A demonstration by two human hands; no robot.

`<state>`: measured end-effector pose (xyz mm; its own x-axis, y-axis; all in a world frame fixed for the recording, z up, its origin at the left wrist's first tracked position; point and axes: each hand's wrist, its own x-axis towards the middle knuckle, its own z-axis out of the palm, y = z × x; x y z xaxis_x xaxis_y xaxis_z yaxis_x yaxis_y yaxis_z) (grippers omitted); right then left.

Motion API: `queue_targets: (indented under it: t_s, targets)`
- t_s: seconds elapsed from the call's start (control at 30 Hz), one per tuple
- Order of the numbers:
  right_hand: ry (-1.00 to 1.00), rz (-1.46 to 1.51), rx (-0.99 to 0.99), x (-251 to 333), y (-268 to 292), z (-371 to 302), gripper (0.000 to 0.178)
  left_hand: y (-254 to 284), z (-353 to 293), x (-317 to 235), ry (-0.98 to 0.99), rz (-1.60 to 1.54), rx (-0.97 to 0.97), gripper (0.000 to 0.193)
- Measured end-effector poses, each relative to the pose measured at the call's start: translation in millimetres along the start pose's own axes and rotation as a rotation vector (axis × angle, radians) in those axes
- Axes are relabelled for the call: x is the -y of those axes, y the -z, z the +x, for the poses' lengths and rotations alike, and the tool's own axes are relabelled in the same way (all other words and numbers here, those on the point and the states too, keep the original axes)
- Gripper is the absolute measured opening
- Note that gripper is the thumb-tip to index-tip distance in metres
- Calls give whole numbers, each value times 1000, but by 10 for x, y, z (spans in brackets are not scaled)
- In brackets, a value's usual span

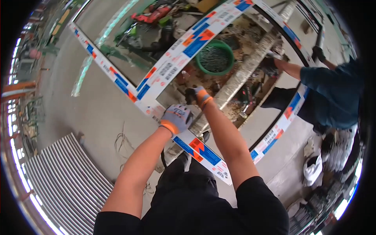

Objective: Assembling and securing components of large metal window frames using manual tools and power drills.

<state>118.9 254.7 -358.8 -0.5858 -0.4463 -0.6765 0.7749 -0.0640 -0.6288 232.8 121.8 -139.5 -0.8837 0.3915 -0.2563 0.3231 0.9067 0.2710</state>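
Note:
A large window frame [200, 149], covered in white, blue and orange film, lies in front of me. My left hand [177, 118], in a grey and orange glove, grips its near bar close to a joint, fingers over the inner edge. My right hand [199, 96], in a dark and orange glove, reaches over the opening inside the frame. Its fingers are curled closed beside the joint, and what they hold is hidden. Beyond it, a green bowl [230, 67] full of screws or nails sits on a cluttered surface below the frame.
At the right a co-worker in a dark shirt [333, 94] has a gloved hand [268, 65] inside the frame. A film-wrapped beam [250, 71] runs beneath it. Power tools [154, 13] lie at the far side. Striped profiles [68, 176] are stacked at lower left; a white sack [313, 171] stands at right.

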Motion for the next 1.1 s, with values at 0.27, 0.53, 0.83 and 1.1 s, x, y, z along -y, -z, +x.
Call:
queue_targets:
  t_s: [0.27,0.53,0.83,1.1]
  targets:
    - [704,-1337,-207,742,-578,-674,27,63,-98,169,90,-22,188,32]
    - [-31,-1953,-65,475,-224,-357,40,47,0,73,18,-22,156,30]
    - [964,-1129,-724,833,22,-1516,33,49,-96,187,2,-59,35,28]
    - [542,-1988,-885,-165,2141,-793,45,9,162,-27,-43,-48,100,33]
